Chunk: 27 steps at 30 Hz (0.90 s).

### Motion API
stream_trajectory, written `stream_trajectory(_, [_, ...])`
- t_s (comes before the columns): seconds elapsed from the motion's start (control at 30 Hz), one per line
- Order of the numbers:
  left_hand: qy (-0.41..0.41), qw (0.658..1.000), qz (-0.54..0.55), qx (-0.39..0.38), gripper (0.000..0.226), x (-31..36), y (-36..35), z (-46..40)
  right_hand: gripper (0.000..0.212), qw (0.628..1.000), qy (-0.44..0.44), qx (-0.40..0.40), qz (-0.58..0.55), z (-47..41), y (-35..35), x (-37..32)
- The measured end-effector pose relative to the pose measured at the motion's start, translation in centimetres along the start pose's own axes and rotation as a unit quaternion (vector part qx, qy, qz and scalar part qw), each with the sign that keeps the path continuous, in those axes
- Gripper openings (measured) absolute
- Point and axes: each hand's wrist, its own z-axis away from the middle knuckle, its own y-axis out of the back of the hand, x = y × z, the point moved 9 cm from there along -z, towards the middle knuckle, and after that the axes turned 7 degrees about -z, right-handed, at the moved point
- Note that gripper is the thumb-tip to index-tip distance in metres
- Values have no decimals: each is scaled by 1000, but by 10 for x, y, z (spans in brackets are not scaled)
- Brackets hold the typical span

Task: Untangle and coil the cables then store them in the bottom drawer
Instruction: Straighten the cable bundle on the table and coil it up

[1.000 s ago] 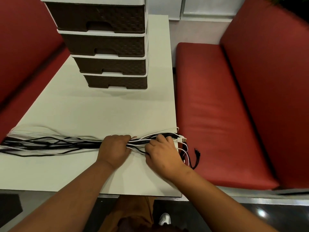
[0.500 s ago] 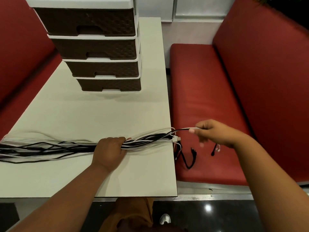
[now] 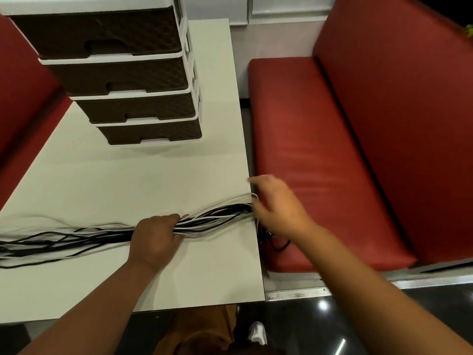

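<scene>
Lying across the near bench (image 3: pixel 179 180) left to right, the thin black and white cables (image 3: pixel 217 216) stay bundled because the left hand (image 3: pixel 156 237) clenches them mid-length, anchoring them for sorting. The blurred right hand (image 3: pixel 276 208) meets their ends at the right edge; its fingers' grip is unclear. Far off, the woven-textured brown bottom drawer (image 3: pixel 151 133) sits closed.

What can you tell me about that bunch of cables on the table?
The cable bundle is a loose sheaf of thin black and white cords lying lengthwise across the pale table. The left hand grips it mid-length; its ends hang over the table's right edge beside the blurred right hand. Leftward the strands spread apart, still crossing one another.
</scene>
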Motion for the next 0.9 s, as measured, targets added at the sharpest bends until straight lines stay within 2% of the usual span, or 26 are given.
stream_trajectory(0.07, [-2,1000,0,-2,21,1,0,0,62,992,84,-84,33,8,-47,-45])
stream_trajectory(0.13, [-9,1000,-8,-1,22,2,-1,-1,69,978,112,-139,107,14,-89,-62])
stream_trajectory(0.17, [-11,1000,-12,2,24,2,-1,-1,64,974,110,-134,143,13,-99,-62])
stream_trajectory(0.27, [-7,1000,-22,11,35,1,0,-1,33,970,99,-101,197,-1,-93,-60])
stream_trajectory(0.4, [-8,1000,-18,13,40,2,1,-1,19,956,60,-183,223,-11,-75,-43])
stream_trajectory(0.53, [-2,1000,-3,1,40,0,-4,-1,19,951,-11,-256,171,-5,-55,-15])
stream_trajectory(0.63, [-2,1000,-2,-1,37,-3,-5,0,15,948,-68,-280,139,3,-45,7])
stream_trajectory(0.77, [-6,1000,-1,0,32,-1,-4,0,19,946,-129,-297,-4,17,-47,17])
stream_trajectory(0.9, [-11,1000,-9,-27,26,0,-5,1,25,936,-154,-291,-122,16,-44,12])
